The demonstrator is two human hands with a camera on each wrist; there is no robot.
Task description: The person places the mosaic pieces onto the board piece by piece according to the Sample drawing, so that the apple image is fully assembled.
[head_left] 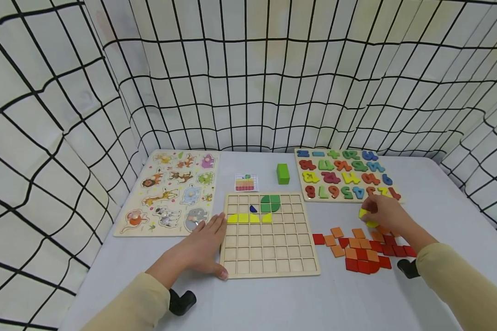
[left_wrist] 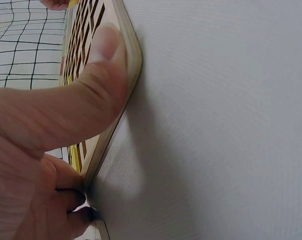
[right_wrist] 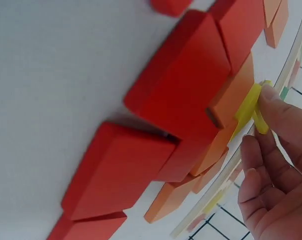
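My right hand (head_left: 384, 214) pinches a small yellow tile (head_left: 362, 213) between thumb and fingers, above the loose tiles right of the wooden grid board (head_left: 269, 253). Another yellow tile (head_left: 372, 224) lies just below it. In the right wrist view, the pinched yellow tile (right_wrist: 261, 120) is partly covered by the thumb. My left hand (head_left: 202, 246) rests at the board's left edge with fingers extended, the thumb on its near corner. In the board sit a row of yellow tiles (head_left: 243, 218), a green rounded shape (head_left: 271, 203) and a small dark blue piece (head_left: 253, 208).
Loose red tiles (head_left: 351, 264) and orange tiles (head_left: 337, 251) lie right of the board. Behind are a pattern card (head_left: 246, 183), a green block (head_left: 283, 174) and a number puzzle (head_left: 330, 176). An animal puzzle (head_left: 157, 214) lies left. Black netting surrounds the table's far side.
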